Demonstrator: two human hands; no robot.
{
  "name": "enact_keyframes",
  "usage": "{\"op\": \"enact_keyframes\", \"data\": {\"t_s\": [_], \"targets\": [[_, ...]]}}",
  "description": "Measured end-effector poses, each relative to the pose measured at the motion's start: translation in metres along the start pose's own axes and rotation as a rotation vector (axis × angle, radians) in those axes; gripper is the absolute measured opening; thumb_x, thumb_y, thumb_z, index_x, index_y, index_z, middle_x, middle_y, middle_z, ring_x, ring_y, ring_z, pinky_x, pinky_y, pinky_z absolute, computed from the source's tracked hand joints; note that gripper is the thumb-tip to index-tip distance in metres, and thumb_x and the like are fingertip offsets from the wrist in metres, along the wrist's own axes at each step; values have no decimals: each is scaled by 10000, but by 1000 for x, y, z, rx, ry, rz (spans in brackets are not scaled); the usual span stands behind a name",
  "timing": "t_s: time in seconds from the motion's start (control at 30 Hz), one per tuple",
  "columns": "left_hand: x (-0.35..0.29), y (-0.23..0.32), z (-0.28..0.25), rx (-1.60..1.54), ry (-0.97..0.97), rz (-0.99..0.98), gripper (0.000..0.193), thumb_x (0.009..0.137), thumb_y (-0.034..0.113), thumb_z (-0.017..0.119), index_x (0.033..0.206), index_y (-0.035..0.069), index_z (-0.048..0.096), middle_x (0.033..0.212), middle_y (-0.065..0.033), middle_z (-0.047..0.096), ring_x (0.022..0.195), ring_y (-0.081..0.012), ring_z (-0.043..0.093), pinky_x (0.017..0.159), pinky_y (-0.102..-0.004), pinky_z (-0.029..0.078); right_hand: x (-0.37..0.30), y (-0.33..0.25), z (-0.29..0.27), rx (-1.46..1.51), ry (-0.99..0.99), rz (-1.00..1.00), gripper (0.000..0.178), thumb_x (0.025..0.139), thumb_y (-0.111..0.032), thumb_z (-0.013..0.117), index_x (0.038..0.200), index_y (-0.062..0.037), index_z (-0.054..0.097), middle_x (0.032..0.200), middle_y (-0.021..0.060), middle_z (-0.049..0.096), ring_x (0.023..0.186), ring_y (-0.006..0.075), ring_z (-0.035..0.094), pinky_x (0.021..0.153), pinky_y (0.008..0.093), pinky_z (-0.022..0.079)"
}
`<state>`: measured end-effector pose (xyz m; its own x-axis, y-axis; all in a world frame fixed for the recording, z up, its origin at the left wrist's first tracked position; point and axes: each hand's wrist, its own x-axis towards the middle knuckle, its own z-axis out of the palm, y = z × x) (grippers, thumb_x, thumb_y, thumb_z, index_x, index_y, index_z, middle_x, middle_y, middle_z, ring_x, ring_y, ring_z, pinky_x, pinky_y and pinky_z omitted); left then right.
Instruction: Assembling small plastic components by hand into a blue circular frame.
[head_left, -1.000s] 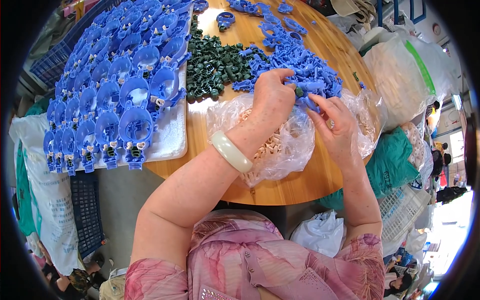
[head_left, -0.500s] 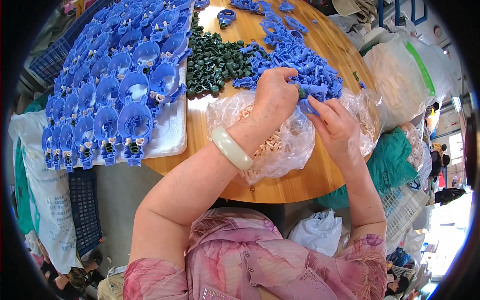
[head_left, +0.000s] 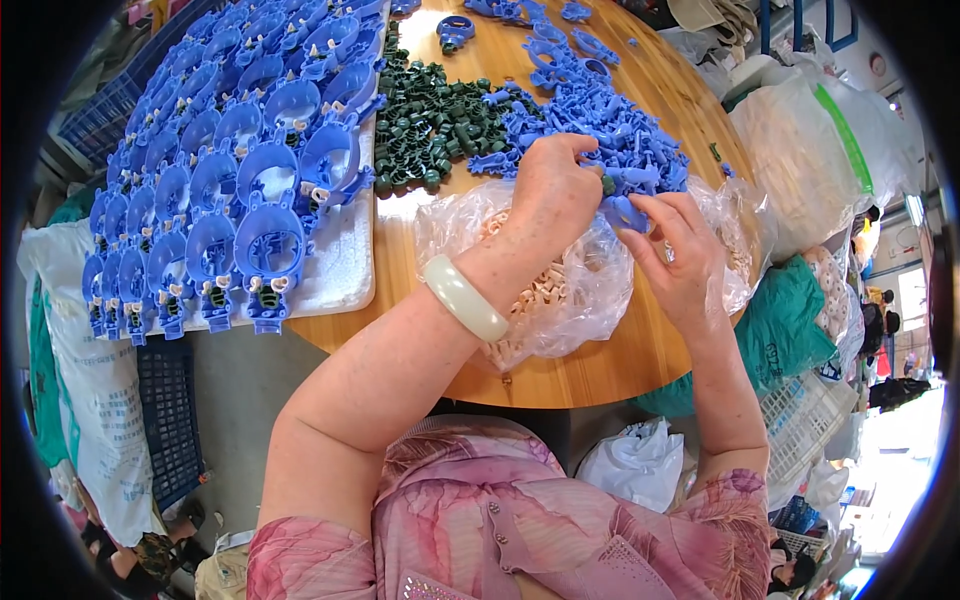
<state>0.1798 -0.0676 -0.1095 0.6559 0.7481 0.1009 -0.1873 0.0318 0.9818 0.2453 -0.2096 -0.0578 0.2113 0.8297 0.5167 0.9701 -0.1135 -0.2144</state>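
Note:
My left hand (head_left: 556, 192), with a pale bangle (head_left: 465, 298) on its wrist, is closed with a small dark green plastic piece (head_left: 607, 185) showing at its fingertips. Between the thumb and fingers of my right hand (head_left: 684, 250) is a blue plastic piece (head_left: 622, 212), right beside the green one. Whether the two pieces are joined is too small to tell. Both hands are over a clear plastic bag (head_left: 590, 310) of small beige parts (head_left: 540, 290). Just beyond them lies a heap of blue plastic parts (head_left: 630, 130), with a dark green heap (head_left: 430, 125) to its left.
At the left, a white foam board (head_left: 345, 265) carries rows of blue ring-shaped assemblies (head_left: 270, 240). The round wooden table (head_left: 560, 380) curves near my body. Another bag of beige parts (head_left: 735, 240) lies right of my right hand; large plastic sacks (head_left: 790, 130) stand beyond the right edge.
My right hand has shifted slightly right and down, and its fingers have changed their hold on the blue piece. The left hand has barely moved.

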Motion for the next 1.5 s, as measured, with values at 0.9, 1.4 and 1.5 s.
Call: {"op": "enact_keyframes", "data": {"t_s": [0.9,1.4,1.5], "targets": [[-1,-3,4,35,27,-78,329,739,26,609,1064,-27,615,954,-182,641,885,-283,625,786,-324,477,2,4,9,16,45,-74,182,715,-14,684,888,-14,627,811,90,584,725,239,603,619,306,490],[-7,11,4,-144,-84,9,302,793,-5,571,1094,-28,583,879,-142,631,791,-191,594,701,-304,467,-5,49,0,471,180,434,266,814,-92,645,1064,-21,585,908,14,601,660,61,517,584,202,419],[-9,13,1,-62,-182,100,277,843,-42,498,1113,-37,561,909,-76,613,817,-127,593,713,-245,511,-3,57,5,914,-124,514,301,824,-69,629,1114,-21,563,930,2,602,715,50,533,622,200,434]]}}
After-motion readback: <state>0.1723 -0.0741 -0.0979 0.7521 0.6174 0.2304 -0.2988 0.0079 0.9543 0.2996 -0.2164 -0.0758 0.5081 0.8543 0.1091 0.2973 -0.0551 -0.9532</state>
